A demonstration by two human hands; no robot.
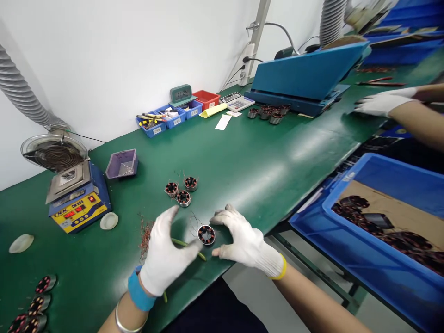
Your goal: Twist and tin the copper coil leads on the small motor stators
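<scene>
Both my hands wear white knit gloves. My left hand [164, 256] is partly closed over thin green-handled tweezers [185, 243] lying on the green mat [263, 162]. My right hand [243, 238] rests beside a small round motor stator [206, 234] with copper windings, thumb and forefinger apart on either side of it. Three more stators [182, 189] sit just beyond. A heap of copper wire scraps [144, 236] lies left of my left hand.
A blue-and-yellow solder pot [78, 203] stands at left under a fume duct [55, 152], with a purple tray [122, 163] beside it. Blue bins [173, 115], a clock and a calculator line the back. Another person's gloved hand [381, 101] rests far right. A blue crate [378, 222] sits below the bench edge.
</scene>
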